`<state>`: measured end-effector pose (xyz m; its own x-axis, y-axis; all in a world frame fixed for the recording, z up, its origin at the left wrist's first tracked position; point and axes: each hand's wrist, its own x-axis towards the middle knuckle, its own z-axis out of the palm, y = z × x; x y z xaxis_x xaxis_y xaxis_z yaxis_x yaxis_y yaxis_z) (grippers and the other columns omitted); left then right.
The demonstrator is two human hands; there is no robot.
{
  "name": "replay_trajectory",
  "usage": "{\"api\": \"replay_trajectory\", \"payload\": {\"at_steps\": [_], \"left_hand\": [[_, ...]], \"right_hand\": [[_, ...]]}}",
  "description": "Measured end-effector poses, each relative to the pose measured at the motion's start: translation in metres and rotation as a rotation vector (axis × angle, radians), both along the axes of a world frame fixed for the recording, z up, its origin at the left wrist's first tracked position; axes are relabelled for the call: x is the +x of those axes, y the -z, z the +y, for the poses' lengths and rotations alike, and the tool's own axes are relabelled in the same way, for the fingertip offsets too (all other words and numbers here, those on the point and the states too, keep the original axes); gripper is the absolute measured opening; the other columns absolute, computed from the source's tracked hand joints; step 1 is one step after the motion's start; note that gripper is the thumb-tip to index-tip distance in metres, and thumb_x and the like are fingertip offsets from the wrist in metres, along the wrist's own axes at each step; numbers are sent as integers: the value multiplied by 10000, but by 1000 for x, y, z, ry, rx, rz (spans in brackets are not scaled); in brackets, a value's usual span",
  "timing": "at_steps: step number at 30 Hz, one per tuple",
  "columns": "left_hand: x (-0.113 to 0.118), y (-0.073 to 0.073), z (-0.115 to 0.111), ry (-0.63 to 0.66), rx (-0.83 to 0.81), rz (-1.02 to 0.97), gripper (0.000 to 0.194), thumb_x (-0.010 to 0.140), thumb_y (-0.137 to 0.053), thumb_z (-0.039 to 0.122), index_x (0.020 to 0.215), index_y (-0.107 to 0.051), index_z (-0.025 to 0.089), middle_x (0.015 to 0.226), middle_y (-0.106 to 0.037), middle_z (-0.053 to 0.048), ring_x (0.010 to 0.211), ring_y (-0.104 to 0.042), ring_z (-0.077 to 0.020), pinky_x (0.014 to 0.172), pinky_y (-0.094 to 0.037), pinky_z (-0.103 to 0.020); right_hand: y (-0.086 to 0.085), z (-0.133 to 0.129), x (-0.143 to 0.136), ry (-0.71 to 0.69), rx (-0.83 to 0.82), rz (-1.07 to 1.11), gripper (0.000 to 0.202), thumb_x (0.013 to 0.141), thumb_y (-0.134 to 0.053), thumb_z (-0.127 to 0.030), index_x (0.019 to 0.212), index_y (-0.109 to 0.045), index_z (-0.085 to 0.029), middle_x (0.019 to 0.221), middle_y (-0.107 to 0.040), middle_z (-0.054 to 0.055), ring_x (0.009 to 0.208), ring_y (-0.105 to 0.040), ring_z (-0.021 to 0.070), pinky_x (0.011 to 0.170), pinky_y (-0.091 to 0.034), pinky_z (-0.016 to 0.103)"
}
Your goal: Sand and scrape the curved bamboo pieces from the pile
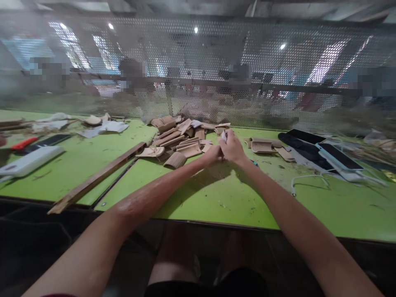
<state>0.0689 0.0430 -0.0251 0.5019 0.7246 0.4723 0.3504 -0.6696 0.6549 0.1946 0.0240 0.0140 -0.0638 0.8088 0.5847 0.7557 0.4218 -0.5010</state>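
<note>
My right hand is closed, with a small whitish piece poking out at the thumb side; its kind is too small to tell. Just beside it, my left hand is curled with the knuckles against the right hand. Whatever lies in the left fingers is hidden. Both hands are low over the green table. Immediately left of and behind them is a heap of split bamboo pieces, curved and cut short. To the right, a few more bamboo pieces lie on the table.
A long wooden strip lies across the left, overhanging the front edge. Farther left are a white power bank-like block and a red-handled tool. Phones and a white cable lie right. A perforated metal screen stands behind.
</note>
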Motion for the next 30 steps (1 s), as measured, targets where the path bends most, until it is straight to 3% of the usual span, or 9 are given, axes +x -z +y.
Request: {"api": "replay_trajectory", "payload": {"at_steps": [3, 7, 10, 12, 15, 19, 23, 27, 30], "left_hand": [[0, -3, -5, -18, -57, 105, 73, 737, -562, 121, 694, -535, 174, 640, -571, -7, 627, -489, -139, 605, -418, -261], [-1, -9, -13, -40, -115, 50, 66, 773, -581, 96, 763, -564, 159, 648, -606, 8, 618, -518, -121, 593, -397, -235], [-3, -11, -16, -11, -197, -16, 58, 831, -580, 125, 781, -576, 152, 647, -615, -3, 595, -530, -116, 571, -399, -229], [-5, -12, -16, -3, -233, -44, 86, 861, -570, 152, 776, -577, 145, 643, -613, -6, 582, -532, -111, 562, -400, -225], [-7, -13, -15, 8, -238, -51, 92, 858, -582, 167, 769, -585, 143, 654, -632, -11, 587, -543, -111, 569, -417, -226], [-7, -13, -14, 14, -228, -29, 56, 830, -594, 128, 781, -609, 151, 688, -667, -23, 605, -577, -124, 593, -445, -239], [-4, -12, -13, 26, -211, -13, 106, 785, -575, 50, 774, -604, 151, 703, -666, -27, 628, -588, -135, 608, -444, -246], [-1, -10, -7, 18, -122, 71, 133, 735, -579, 41, 663, -569, 152, 630, -595, -4, 608, -516, -135, 591, -403, -260], [2, -8, -3, 4, -81, 108, 174, 687, -579, 25, 602, -527, 167, 579, -553, -1, 599, -487, -136, 564, -370, -261]], "right_hand": [[-3, 6, 9, -55, -22, 267, 276, 774, -627, -369, 968, -479, -241, 919, -636, 60, 841, -591, 235, 843, -498, 420], [-7, 15, 25, -128, -83, 673, 313, 659, -657, -364, 874, -455, -259, 753, -596, -22, 683, -510, 158, 636, -435, 296], [-10, 17, 33, -208, -178, 807, 263, 639, -599, -385, 821, -459, -257, 708, -604, -17, 630, -480, 145, 564, -356, 266], [-13, 13, 35, -272, -219, 822, 242, 630, -571, -388, 797, -451, -260, 719, -618, -2, 650, -512, 158, 581, -386, 279], [-16, 6, 36, -378, -224, 796, 221, 610, -547, -346, 754, -401, -266, 752, -604, 11, 716, -562, 189, 677, -480, 344], [-20, 1, 37, -449, -236, 746, 247, 558, -517, -269, 769, -388, -264, 752, -518, 9, 688, -514, 191, 687, -486, 375], [-17, -4, 30, -329, -144, 522, 264, 592, -508, -268, 830, -396, -266, 776, -435, 2, 679, -433, 186, 648, -444, 347], [-9, -8, 14, -217, 24, 93, 211, 687, -492, -267, 882, -413, -267, 901, -517, 47, 883, -498, 247, 828, -474, 420], [-5, -5, 10, -165, 60, -45, 171, 735, -480, -240, 898, -437, -268, 952, -556, 69, 949, -506, 268, 886, -471, 451]]}}
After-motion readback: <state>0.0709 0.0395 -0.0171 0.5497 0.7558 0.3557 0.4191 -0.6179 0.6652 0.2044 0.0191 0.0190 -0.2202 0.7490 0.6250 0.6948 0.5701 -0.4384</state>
